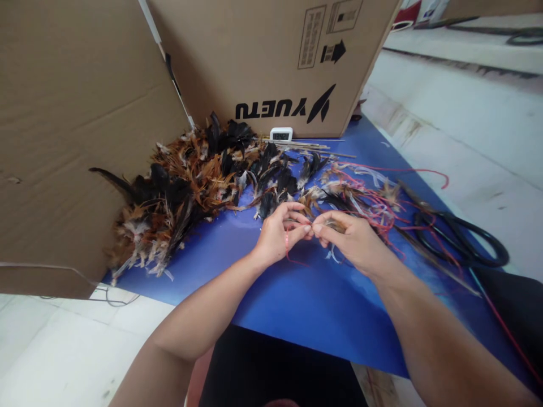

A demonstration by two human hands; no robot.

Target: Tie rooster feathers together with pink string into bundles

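Note:
Above the blue tabletop (271, 288), my left hand (283, 233) and my right hand (345, 237) meet at their fingertips. A red string (287, 244) runs down across my left palm, pinched between thumb and fingers. My right hand closes on a small bunch of brown feathers (335, 225), partly hidden by the fingers; white strands hang beneath it. Behind my hands lie loose black and brown feathers (271, 175). A tangle of red and white strings (377, 206) is just beyond my right hand.
Black-handled scissors (462, 237) lie at the right. A big feather heap (186, 186) is at the left against cardboard panels (254, 56). Thin sticks (314, 148) and a small white digital display (281, 134) are at the back.

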